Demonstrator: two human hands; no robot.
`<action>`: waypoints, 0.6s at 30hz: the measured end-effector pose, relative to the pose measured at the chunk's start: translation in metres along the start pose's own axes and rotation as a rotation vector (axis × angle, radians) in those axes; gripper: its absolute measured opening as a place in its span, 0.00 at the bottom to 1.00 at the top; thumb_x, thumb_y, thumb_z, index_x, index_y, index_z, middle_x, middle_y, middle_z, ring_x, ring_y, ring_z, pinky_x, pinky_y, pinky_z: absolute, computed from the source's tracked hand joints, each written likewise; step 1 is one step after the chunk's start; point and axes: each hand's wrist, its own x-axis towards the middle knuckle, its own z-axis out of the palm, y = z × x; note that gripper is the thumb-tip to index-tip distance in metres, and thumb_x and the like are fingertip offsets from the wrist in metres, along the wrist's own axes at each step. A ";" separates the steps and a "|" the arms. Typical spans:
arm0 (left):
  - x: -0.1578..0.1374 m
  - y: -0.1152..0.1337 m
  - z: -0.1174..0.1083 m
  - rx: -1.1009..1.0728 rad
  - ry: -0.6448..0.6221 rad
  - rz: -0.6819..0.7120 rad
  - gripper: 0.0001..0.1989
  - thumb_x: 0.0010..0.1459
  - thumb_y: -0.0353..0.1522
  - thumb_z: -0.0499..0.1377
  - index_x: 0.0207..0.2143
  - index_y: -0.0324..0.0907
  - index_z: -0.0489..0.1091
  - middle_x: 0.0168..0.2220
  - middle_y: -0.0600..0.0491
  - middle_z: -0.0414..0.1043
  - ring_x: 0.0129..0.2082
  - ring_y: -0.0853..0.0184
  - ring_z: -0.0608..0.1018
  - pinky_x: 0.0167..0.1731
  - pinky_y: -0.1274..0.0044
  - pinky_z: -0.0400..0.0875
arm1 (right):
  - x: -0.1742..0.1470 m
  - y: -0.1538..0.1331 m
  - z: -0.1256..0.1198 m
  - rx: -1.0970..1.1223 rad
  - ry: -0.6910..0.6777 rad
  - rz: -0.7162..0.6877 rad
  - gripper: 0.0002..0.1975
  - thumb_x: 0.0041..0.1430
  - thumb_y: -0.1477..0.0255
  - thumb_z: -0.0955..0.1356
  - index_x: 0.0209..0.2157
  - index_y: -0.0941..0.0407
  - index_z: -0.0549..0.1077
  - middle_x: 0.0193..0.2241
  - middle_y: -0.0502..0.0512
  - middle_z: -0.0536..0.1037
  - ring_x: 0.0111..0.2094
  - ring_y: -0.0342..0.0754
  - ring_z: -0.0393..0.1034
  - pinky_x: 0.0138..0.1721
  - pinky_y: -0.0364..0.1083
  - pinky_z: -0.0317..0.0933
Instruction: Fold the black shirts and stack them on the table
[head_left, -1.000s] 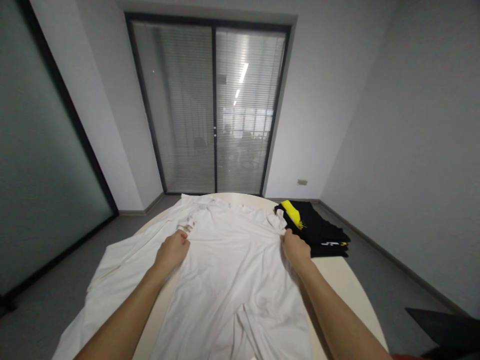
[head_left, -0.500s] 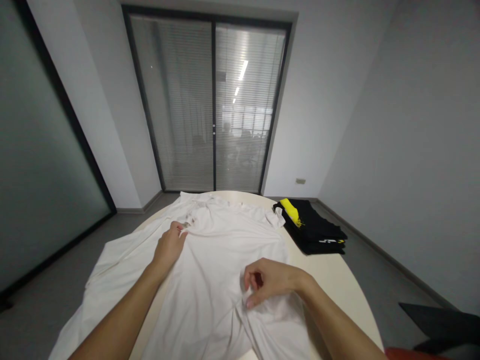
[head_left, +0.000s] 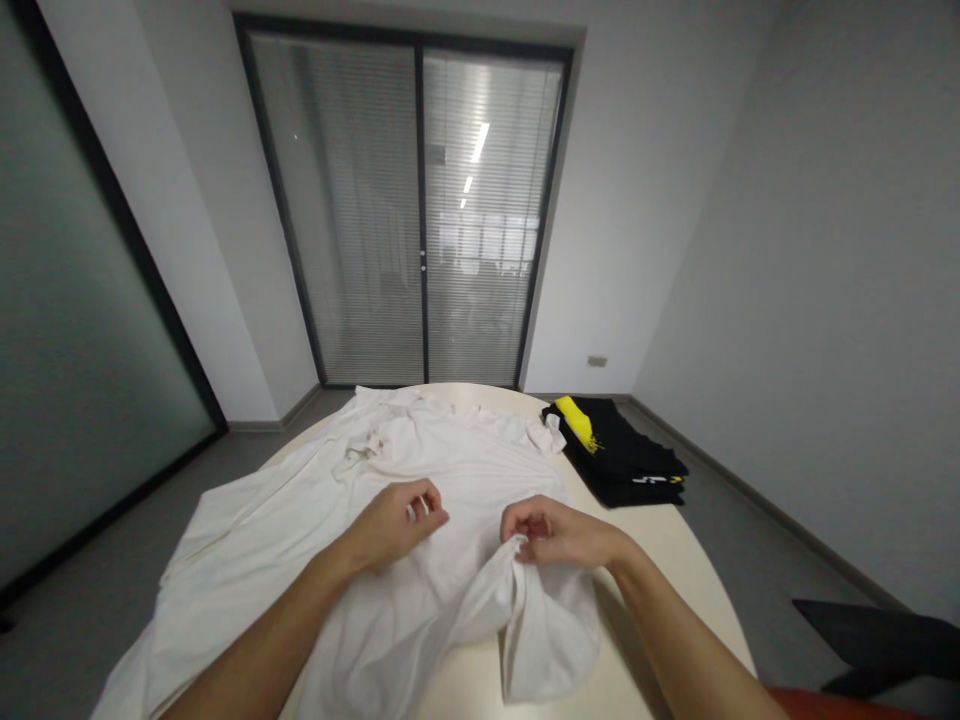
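Note:
A rumpled white T-shirt (head_left: 457,460) lies over the middle of the round table. My right hand (head_left: 562,530) pinches its near edge between thumb and fingers, and the lifted cloth hangs in folds below the grip. Above the shirt's near left part is my left hand (head_left: 397,520), its fingers loosely curled and a gap showing between them and the thumb; I see no cloth in it. More white cloth (head_left: 240,540) spreads to the left and drapes past the table's edge; whether it is a separate garment I cannot tell.
Folded black clothes (head_left: 622,445) with a yellow patch lie stacked at the table's (head_left: 675,560) right edge. Behind the table stands a glass door (head_left: 480,300) with blinds. A dark chair-like object (head_left: 877,640) is at the lower right.
My left hand has let go of the cloth near the dark marks and moved right and nearer to me. My right hand has raised the shirt's near edge, baring some tabletop beneath.

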 end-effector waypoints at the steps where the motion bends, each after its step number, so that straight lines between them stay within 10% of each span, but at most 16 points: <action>1: -0.003 0.010 0.005 -0.050 -0.085 0.011 0.11 0.57 0.41 0.59 0.35 0.43 0.68 0.28 0.57 0.73 0.26 0.69 0.73 0.27 0.78 0.65 | 0.002 0.003 -0.001 0.009 0.074 0.000 0.11 0.52 0.66 0.71 0.35 0.58 0.72 0.27 0.47 0.70 0.27 0.40 0.61 0.31 0.40 0.56; 8: -0.017 0.035 0.031 0.099 -0.213 -0.030 0.23 0.51 0.39 0.63 0.48 0.46 0.64 0.39 0.57 0.77 0.28 0.69 0.76 0.31 0.78 0.66 | 0.013 0.022 0.000 -0.304 0.413 -0.006 0.07 0.53 0.69 0.70 0.34 0.56 0.71 0.29 0.47 0.70 0.29 0.41 0.62 0.32 0.41 0.56; 18: -0.010 0.020 0.043 0.184 -0.147 -0.036 0.08 0.55 0.33 0.56 0.39 0.45 0.69 0.33 0.56 0.77 0.32 0.66 0.76 0.30 0.78 0.63 | 0.002 0.002 0.023 -0.488 -0.167 0.236 0.25 0.32 0.68 0.79 0.38 0.53 0.78 0.28 0.43 0.71 0.26 0.40 0.63 0.26 0.39 0.54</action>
